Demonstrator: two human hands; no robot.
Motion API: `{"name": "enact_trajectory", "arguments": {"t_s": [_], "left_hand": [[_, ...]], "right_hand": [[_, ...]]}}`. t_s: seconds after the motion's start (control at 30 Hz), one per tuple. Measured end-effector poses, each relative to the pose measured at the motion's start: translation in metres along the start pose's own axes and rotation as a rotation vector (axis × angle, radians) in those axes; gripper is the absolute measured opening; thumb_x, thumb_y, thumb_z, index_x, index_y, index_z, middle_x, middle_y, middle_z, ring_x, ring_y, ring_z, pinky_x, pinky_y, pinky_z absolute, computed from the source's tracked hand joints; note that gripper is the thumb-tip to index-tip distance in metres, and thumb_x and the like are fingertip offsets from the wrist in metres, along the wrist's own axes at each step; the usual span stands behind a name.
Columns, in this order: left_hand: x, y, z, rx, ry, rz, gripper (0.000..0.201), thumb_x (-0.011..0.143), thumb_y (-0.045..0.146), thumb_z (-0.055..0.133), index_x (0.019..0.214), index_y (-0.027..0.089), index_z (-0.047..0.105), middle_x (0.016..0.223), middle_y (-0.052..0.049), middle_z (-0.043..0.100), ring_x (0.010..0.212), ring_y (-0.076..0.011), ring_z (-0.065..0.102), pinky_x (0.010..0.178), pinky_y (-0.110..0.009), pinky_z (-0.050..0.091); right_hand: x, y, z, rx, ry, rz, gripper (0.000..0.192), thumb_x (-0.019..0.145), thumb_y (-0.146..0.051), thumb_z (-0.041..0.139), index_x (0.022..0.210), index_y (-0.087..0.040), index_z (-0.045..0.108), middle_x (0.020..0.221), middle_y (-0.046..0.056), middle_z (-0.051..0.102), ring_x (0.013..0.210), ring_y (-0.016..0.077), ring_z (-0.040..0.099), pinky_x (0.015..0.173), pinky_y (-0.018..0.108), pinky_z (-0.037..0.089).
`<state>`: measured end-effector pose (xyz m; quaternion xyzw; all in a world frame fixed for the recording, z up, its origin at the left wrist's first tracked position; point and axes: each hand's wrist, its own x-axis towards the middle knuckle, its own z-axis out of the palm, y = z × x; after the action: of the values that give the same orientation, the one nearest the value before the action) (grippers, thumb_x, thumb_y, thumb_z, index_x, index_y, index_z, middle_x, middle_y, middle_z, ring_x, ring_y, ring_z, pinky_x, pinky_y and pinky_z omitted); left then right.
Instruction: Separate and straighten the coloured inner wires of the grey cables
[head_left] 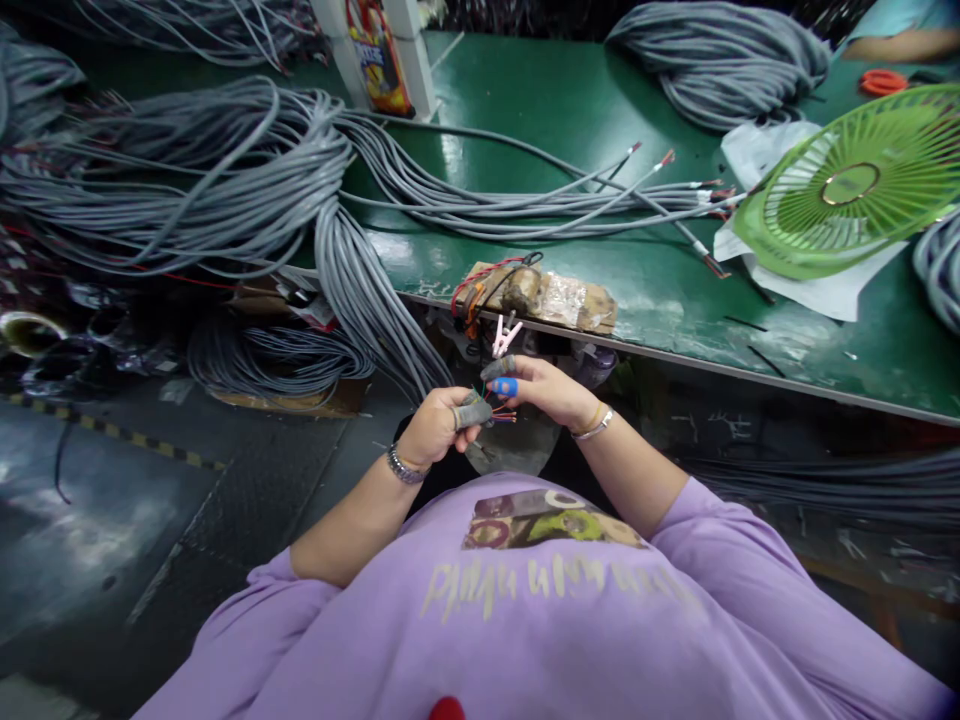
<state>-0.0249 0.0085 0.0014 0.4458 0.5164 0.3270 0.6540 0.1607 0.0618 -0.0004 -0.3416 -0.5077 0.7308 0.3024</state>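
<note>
Far left there's a huge pile of grey cable bundles (pixel 187 170) draped over the edge of the green workbench (pixel 570 110), w/ another coil (pixel 277 360) sagging below it toward the floor. Moving in, the left hand (pixel 439 425) sits just below the bench edge — fingers curled in, thumb & forefinger pressed together on the end of a cable, a grey finger cot (pixel 474 410) on the fingertip, metal watch (pixel 405 466) on the wrist. The thin colored wires (pixel 501 412) — red, blue, green from what I can make out — fan out of that cable end right btwn the two hands, held in the air in front of the purple shirt (pixel 540 620). Right hand (pixel 551 390) is touching the same wire ends, pinching them w/ a blue cot (pixel 505 386) and a grey one on the fingertips, rest of the fingers loosely bent, bracelet (pixel 596 425) on the wrist. Just above the hands a small taped-up fixture (pixel 540 295) w/ red leads sits on the bench edge and a pinkish clip (pixel 506 335) hangs off it. Further right, stripped cable ends (pixel 660 190) lie across the bench, then a green fan (pixel 855 185) lying on white sheets, another grey coil (pixel 720 60) behind it, and at the top right corner some1 else's arm (pixel 900 45) resting on the bench.
</note>
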Motion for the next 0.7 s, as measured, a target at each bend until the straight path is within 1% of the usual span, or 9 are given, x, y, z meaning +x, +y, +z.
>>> {"name": "enact_trajectory", "arguments": {"t_s": [0.1, 0.23, 0.3, 0.37, 0.43, 0.47, 0.53, 0.6, 0.7], "left_hand": [[0.001, -0.003, 0.003, 0.063, 0.0, -0.005, 0.035, 0.065, 0.043, 0.074, 0.058, 0.013, 0.057, 0.043, 0.002, 0.055, 0.03, -0.0054, 0.043, 0.032, -0.017, 0.026], [0.002, -0.007, 0.004, 0.117, 0.017, -0.018, 0.034, 0.066, 0.04, 0.074, 0.056, 0.014, 0.056, 0.044, 0.002, 0.055, 0.031, -0.0057, 0.044, 0.032, -0.017, 0.027], [0.001, -0.007, 0.003, 0.113, 0.004, -0.017, 0.035, 0.067, 0.042, 0.073, 0.055, 0.014, 0.055, 0.044, 0.002, 0.055, 0.031, -0.0051, 0.043, 0.032, -0.017, 0.027], [-0.001, -0.005, 0.002, 0.081, -0.043, -0.026, 0.037, 0.066, 0.044, 0.074, 0.056, 0.014, 0.056, 0.044, 0.002, 0.055, 0.03, -0.0046, 0.042, 0.032, -0.016, 0.026], [-0.003, -0.002, 0.0, 0.03, -0.094, -0.046, 0.037, 0.064, 0.045, 0.075, 0.058, 0.013, 0.058, 0.042, 0.002, 0.054, 0.029, -0.0046, 0.041, 0.031, -0.016, 0.024], [-0.003, 0.0, -0.002, 0.001, -0.11, -0.054, 0.037, 0.063, 0.046, 0.076, 0.06, 0.013, 0.06, 0.041, 0.002, 0.054, 0.028, -0.0049, 0.04, 0.03, -0.016, 0.024], [-0.002, 0.003, -0.006, -0.066, -0.13, -0.055, 0.037, 0.061, 0.047, 0.077, 0.064, 0.012, 0.063, 0.039, 0.001, 0.053, 0.026, -0.0057, 0.039, 0.028, -0.017, 0.022], [0.002, 0.008, -0.009, -0.132, -0.147, -0.036, 0.038, 0.059, 0.047, 0.078, 0.066, 0.012, 0.065, 0.038, 0.001, 0.052, 0.025, -0.0061, 0.037, 0.027, -0.018, 0.021], [0.01, 0.016, -0.01, -0.205, -0.18, -0.008, 0.038, 0.057, 0.046, 0.079, 0.063, 0.011, 0.065, 0.036, 0.001, 0.051, 0.024, -0.0058, 0.036, 0.027, -0.018, 0.02]], "right_hand": [[0.002, -0.001, 0.01, -0.002, -0.052, -0.06, 0.033, 0.062, -0.03, 0.082, 0.086, -0.014, 0.065, 0.08, 0.001, 0.066, 0.073, 0.0106, 0.059, 0.069, 0.024, 0.049], [0.005, 0.007, 0.02, -0.032, 0.004, -0.068, 0.029, 0.061, -0.033, 0.081, 0.073, -0.014, 0.063, 0.069, -0.001, 0.062, 0.063, 0.0097, 0.054, 0.061, 0.024, 0.046], [0.008, 0.013, 0.02, -0.024, 0.094, -0.079, 0.028, 0.06, -0.034, 0.081, 0.069, -0.014, 0.062, 0.066, -0.002, 0.061, 0.061, 0.0093, 0.052, 0.06, 0.023, 0.045], [0.011, 0.017, 0.015, 0.031, 0.234, -0.068, 0.029, 0.058, -0.032, 0.081, 0.069, -0.015, 0.062, 0.065, -0.003, 0.06, 0.06, 0.0083, 0.051, 0.058, 0.022, 0.043], [0.015, 0.019, 0.007, 0.158, 0.365, -0.025, 0.03, 0.06, -0.034, 0.08, 0.073, -0.016, 0.06, 0.066, -0.003, 0.06, 0.058, 0.0073, 0.05, 0.055, 0.02, 0.043], [0.017, 0.018, 0.002, 0.238, 0.393, 0.011, 0.03, 0.063, -0.037, 0.078, 0.076, -0.016, 0.06, 0.069, -0.003, 0.06, 0.058, 0.0071, 0.051, 0.054, 0.02, 0.043], [0.02, 0.013, -0.005, 0.376, 0.351, 0.09, 0.033, 0.072, -0.046, 0.072, 0.083, -0.017, 0.061, 0.074, 0.0, 0.063, 0.058, 0.0079, 0.053, 0.055, 0.021, 0.046], [0.021, 0.006, -0.008, 0.437, 0.239, 0.144, 0.04, 0.08, -0.056, 0.062, 0.088, -0.017, 0.062, 0.079, 0.003, 0.065, 0.059, 0.009, 0.055, 0.055, 0.022, 0.048], [0.024, -0.004, -0.004, 0.417, 0.101, 0.125, 0.05, 0.083, -0.065, 0.052, 0.094, -0.018, 0.063, 0.082, 0.004, 0.066, 0.06, 0.0095, 0.055, 0.055, 0.022, 0.048]]}}
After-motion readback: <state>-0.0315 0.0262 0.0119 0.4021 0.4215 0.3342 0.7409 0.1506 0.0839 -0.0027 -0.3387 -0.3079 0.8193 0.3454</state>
